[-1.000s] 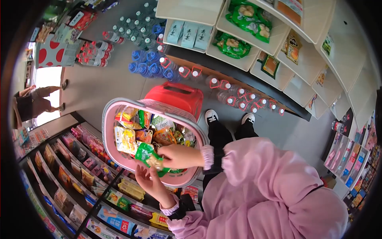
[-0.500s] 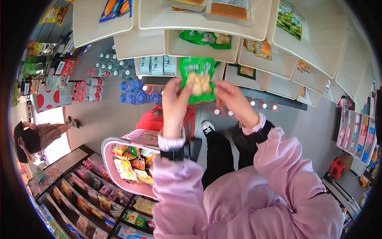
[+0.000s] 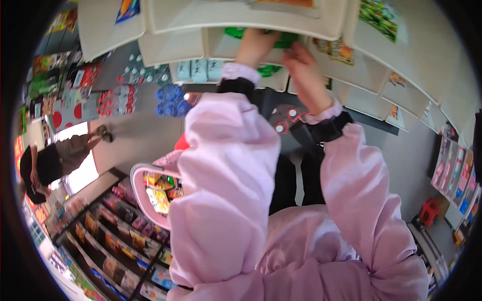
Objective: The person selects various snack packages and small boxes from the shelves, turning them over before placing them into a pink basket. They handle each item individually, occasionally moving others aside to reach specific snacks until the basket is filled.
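Note:
A green snack packet (image 3: pixel 285 40) is between my hands inside a cream shelf bin (image 3: pixel 221 47) of the second row. My left hand (image 3: pixel 255 47) is closed on the packet's left side, its fingertips partly hidden under the upper bin's lip. My right hand (image 3: pixel 307 75) pinches at the packet's right edge, slightly blurred. Another green packet (image 3: pixel 234 32) lies in the same bin, left of my left hand. Below, in a lower bin, more green packaging (image 3: pixel 268 70) shows behind my wrists.
Light-blue packs (image 3: pixel 199 70) stand in a lower bin. A pink basket (image 3: pixel 138 193) of snack packets is at my left, partly behind my sleeve. Bottles (image 3: pixel 170 100) stand on the floor. A person (image 3: pixel 45 165) is at the far left. A snack rack (image 3: pixel 108 246) is lower left.
Both hands have moved up and away from me with the green packet, from in front of the shelves into the second-row bin. My left sleeve now covers more of the basket.

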`<state>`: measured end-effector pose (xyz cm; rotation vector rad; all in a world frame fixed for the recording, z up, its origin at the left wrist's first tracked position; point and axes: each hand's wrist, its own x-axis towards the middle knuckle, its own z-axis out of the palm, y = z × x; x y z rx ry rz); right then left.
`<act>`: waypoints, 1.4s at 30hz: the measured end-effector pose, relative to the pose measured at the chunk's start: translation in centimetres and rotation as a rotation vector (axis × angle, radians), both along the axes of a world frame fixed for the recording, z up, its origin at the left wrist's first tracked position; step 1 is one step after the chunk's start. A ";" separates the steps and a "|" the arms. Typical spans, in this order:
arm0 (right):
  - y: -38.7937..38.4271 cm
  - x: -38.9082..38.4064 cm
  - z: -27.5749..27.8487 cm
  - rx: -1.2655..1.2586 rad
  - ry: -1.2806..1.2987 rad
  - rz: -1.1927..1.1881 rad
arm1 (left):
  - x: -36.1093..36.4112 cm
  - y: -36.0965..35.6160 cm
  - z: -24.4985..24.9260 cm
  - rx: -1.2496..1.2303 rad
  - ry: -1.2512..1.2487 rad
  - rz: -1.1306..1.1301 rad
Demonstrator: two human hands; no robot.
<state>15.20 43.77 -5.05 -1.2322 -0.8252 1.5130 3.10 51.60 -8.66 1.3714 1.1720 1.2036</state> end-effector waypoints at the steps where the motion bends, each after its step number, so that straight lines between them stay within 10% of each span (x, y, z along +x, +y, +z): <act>1: -0.5 0.1 -0.2 0.031 0.020 -0.015 | 0.2 -0.3 -0.1 -0.012 0.103 0.012; 8: -5.8 1.0 1.1 0.057 -0.082 0.247 | -0.9 -13.6 6.0 0.040 0.342 0.162; 14: -14.1 -2.1 2.7 0.060 -0.019 0.641 | -6.1 -29.5 10.5 -0.329 -0.110 0.633; 21: -24.3 -9.3 4.0 0.178 -0.031 1.051 | -14.1 -43.4 5.6 -0.637 0.161 0.829; 32: -29.6 -16.7 0.1 1.181 -1.379 1.298 | -13.6 -44.9 2.5 -0.695 0.768 0.305; 42: -26.5 -16.7 3.2 1.122 -1.021 1.179 | -13.5 -42.8 8.1 -0.574 0.639 0.506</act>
